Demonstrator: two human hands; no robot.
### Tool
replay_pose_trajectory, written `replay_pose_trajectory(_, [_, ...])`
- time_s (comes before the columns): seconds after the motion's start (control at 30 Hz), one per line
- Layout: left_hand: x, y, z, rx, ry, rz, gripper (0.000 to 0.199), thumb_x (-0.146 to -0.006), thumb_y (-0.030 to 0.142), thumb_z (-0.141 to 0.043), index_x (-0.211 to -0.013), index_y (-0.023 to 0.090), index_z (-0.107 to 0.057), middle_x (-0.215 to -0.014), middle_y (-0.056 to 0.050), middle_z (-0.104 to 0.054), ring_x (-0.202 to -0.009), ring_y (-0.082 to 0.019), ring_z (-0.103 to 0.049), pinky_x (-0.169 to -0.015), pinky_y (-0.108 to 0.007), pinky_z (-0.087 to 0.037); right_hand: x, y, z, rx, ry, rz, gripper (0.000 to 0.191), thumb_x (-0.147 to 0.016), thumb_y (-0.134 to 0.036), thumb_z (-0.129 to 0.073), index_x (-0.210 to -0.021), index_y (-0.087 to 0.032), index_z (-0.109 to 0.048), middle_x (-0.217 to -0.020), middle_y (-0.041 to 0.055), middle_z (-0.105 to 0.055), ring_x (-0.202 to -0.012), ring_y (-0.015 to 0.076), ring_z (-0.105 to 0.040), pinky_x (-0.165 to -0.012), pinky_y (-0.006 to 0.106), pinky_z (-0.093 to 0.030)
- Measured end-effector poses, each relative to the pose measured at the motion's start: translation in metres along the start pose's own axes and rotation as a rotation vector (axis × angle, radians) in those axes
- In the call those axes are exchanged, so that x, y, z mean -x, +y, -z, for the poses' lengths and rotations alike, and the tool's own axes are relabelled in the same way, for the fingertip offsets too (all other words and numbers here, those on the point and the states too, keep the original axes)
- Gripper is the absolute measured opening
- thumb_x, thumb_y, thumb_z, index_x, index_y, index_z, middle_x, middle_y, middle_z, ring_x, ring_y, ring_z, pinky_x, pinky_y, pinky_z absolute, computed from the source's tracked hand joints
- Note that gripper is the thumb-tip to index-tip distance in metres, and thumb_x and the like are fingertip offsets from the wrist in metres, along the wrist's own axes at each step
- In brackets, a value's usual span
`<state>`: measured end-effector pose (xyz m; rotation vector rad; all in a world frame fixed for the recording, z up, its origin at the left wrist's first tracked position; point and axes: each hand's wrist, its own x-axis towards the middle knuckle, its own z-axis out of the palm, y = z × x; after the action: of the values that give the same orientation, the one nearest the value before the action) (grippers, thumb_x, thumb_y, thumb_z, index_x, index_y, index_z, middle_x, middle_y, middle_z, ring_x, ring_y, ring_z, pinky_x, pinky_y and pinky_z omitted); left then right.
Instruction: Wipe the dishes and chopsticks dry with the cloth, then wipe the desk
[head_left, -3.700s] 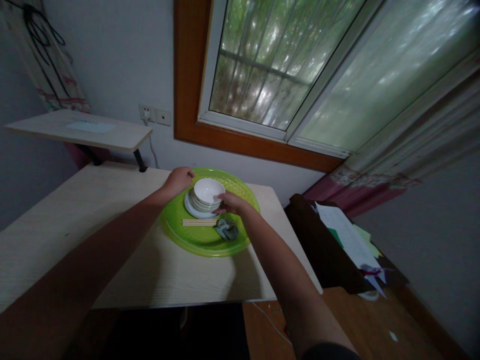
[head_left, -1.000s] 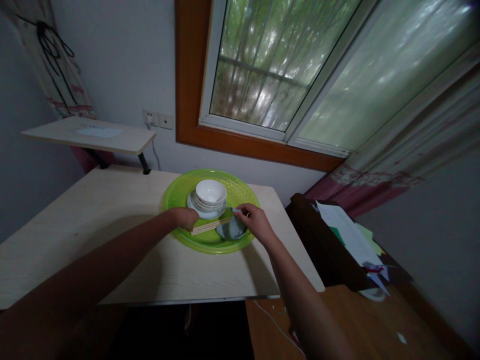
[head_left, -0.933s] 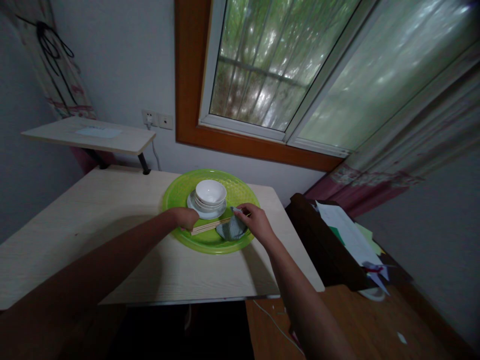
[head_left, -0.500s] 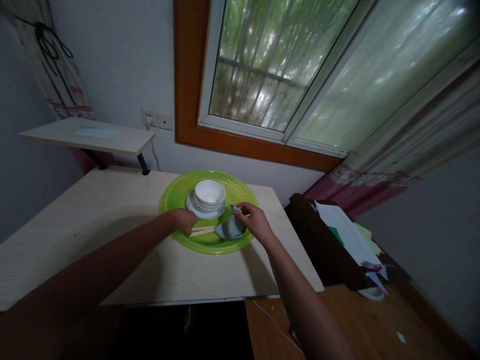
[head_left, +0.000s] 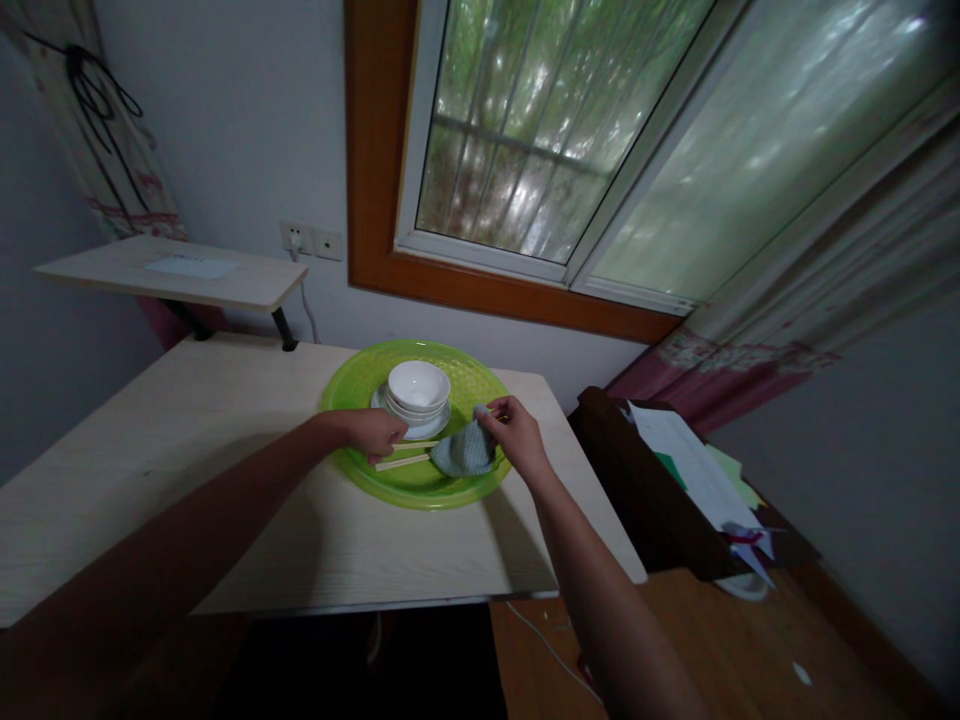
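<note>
My left hand (head_left: pixel 379 435) is closed at the near left of a round green tray (head_left: pixel 420 497), with the end of a pale chopstick (head_left: pixel 420 445) at its fingers. Just below that, more chopsticks (head_left: pixel 403 462) lie on the tray. Their right ends disappear under a grey-green cloth (head_left: pixel 463 452). With thumb and fingers, my right hand (head_left: pixel 512 428) pinches the cloth's raised upper corner; the rest of it spreads over the tray. Behind my left hand, stacked white bowls (head_left: pixel 418 386) sit on a white plate (head_left: pixel 442 424).
The tray rests on a light wooden table (head_left: pixel 360 560). A small raised shelf (head_left: pixel 247 283) stands at the back left, below wall sockets (head_left: pixel 311 241). Beyond the table's right edge is a dark cabinet (head_left: pixel 637 490) with papers (head_left: pixel 682 465) on top. A window is behind.
My right hand has pulled the cloth's corner up and slightly right. My left hand has shifted right and a little up, and the chopsticks, bunched before, are now spread apart.
</note>
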<state>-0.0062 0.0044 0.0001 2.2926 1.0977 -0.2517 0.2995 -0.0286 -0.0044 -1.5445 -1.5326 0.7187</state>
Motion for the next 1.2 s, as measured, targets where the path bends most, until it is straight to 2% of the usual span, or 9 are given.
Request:
replay_pose_trajectory(0.17, [0.024, 0.0, 0.02, 0.196, 0.18, -0.052, 0.004, -0.081, 0.021, -0.056, -0.085, 0.02, -0.058, -0.072, -0.002, -0.072, -0.067, -0.018, -0.07, -0.061, -0.024, -0.045, -0.003, 0.003, -0.001, -0.083, 0.128, -0.005, 0.055, -0.071, -0.067, -0.079, -0.098, -0.02, -0.065, -0.079, 0.0034, -0.071, -0.07, 0.0217, -0.067, -0.06, 0.029, -0.05])
replay_pose_trajectory(0.4, [0.061, -0.004, 0.032, 0.589, 0.541, -0.131, 0.024, -0.091, 0.044, -0.061, -0.091, 0.02, -0.059, -0.077, -0.003, -0.075, -0.067, -0.02, -0.073, -0.064, -0.03, -0.055, -0.013, -0.005, -0.007, -0.372, 0.156, -0.017, 0.057, -0.066, -0.056, -0.086, -0.105, -0.019, -0.066, -0.09, 0.007, -0.075, -0.084, 0.0254, -0.072, -0.075, 0.035, -0.057])
replay_pose_trajectory(0.53, [0.071, -0.006, 0.035, 0.795, 0.699, -0.201, 0.03, -0.091, 0.048, -0.067, -0.092, 0.02, -0.056, -0.076, -0.004, -0.075, -0.062, -0.02, -0.072, -0.06, -0.031, -0.057, -0.017, -0.013, -0.013, -0.372, 0.257, 0.021, 0.055, -0.064, -0.048, -0.086, -0.107, -0.018, -0.068, -0.104, 0.0083, -0.072, -0.095, 0.0257, -0.07, -0.08, 0.036, -0.058])
replay_pose_trajectory(0.7, [0.065, -0.004, 0.036, 0.934, 0.749, -0.255, 0.035, -0.09, 0.048, -0.072, -0.094, 0.019, -0.052, -0.079, -0.007, -0.077, -0.062, -0.02, -0.073, -0.058, -0.031, -0.058, -0.022, -0.033, -0.025, -0.47, 0.244, -0.007, 0.06, -0.067, -0.048, -0.083, -0.115, -0.019, -0.063, -0.118, 0.009, -0.068, -0.082, 0.0201, -0.068, -0.066, 0.031, -0.057])
replay_pose_trajectory(0.8, [0.053, -0.002, 0.035, 0.997, 0.748, -0.28, 0.038, -0.089, 0.049, -0.073, -0.094, 0.02, -0.05, -0.079, -0.007, -0.077, -0.063, -0.021, -0.075, -0.058, -0.031, -0.058, -0.025, -0.05, -0.04, -0.522, 0.204, 0.013, 0.056, -0.07, -0.048, -0.083, -0.113, -0.021, -0.059, -0.121, 0.0074, -0.066, -0.08, 0.0174, -0.068, -0.064, 0.028, -0.058])
replay_pose_trajectory(0.87, [0.044, -0.001, 0.034, 1.025, 0.74, -0.298, 0.039, -0.088, 0.05, -0.074, -0.094, 0.02, -0.05, -0.078, -0.007, -0.077, -0.063, -0.021, -0.075, -0.058, -0.03, -0.058, -0.027, -0.063, -0.053, -0.573, 0.146, 0.019, 0.052, -0.072, -0.045, -0.083, -0.11, -0.022, -0.056, -0.121, 0.0055, -0.065, -0.079, 0.0156, -0.069, -0.065, 0.028, -0.059])
replay_pose_trajectory(0.97, [0.034, 0.001, 0.033, 1.058, 0.753, -0.317, 0.039, -0.088, 0.05, -0.074, -0.094, 0.02, -0.049, -0.079, -0.006, -0.078, -0.064, -0.021, -0.075, -0.06, -0.031, -0.059, -0.029, -0.074, -0.07, -0.642, -0.025, -0.022, 0.041, -0.079, -0.041, -0.078, -0.106, -0.023, -0.054, -0.114, 0.0034, -0.067, -0.079, 0.0153, -0.072, -0.07, 0.03, -0.062])
replay_pose_trajectory(1.07, [0.028, -0.002, 0.03, 1.088, 0.803, -0.336, 0.038, -0.088, 0.049, -0.075, -0.095, 0.02, -0.05, -0.079, -0.006, -0.078, -0.066, -0.021, -0.076, -0.063, -0.032, -0.06, -0.032, -0.073, -0.078, -0.507, -0.121, -0.002, 0.023, -0.085, -0.032, -0.068, -0.104, -0.023, -0.058, -0.107, 0.0021, -0.069, -0.083, 0.0165, -0.072, -0.076, 0.032, -0.062])
replay_pose_trajectory(1.2, [0.027, -0.012, 0.027, 1.12, 0.886, -0.351, 0.039, -0.088, 0.049, -0.076, -0.095, 0.02, -0.05, -0.08, -0.006, -0.078, -0.07, -0.021, -0.077, -0.066, -0.032, -0.061, -0.033, -0.06, -0.075, -0.142, -0.122, 0.187, 0.009, -0.087, -0.022, -0.064, -0.095, -0.022, -0.067, -0.098, 0.0022, -0.074, -0.09, 0.0189, -0.071, -0.088, 0.034, -0.058])
